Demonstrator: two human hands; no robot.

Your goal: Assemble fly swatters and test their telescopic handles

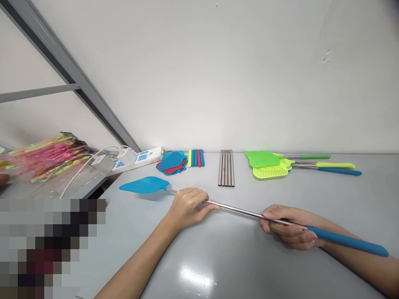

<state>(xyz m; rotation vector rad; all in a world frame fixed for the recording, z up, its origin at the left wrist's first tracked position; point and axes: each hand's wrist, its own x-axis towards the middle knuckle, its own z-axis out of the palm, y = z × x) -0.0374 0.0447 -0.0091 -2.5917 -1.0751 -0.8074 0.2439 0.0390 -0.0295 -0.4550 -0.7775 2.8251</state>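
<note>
A blue fly swatter [146, 185] with a long metal telescopic rod is held across the table in both hands, tilted down to the right. My left hand [190, 206] is closed around the thin part of the rod near the blue head. Further along, my right hand [288, 226] grips the thicker rod, just before the blue handle [346, 241]. The handle extends past my right wrist over the forearm. Both the head and the handle appear joined to the rod.
Behind lie several blue and red swatter heads [172, 162], coloured handles [196, 158] and metal tubes [226, 168]. Assembled green, yellow and blue fly swatters [269, 170] lie at the back right. A power strip [149, 155] with cables and bagged colourful items [52, 158] are at left.
</note>
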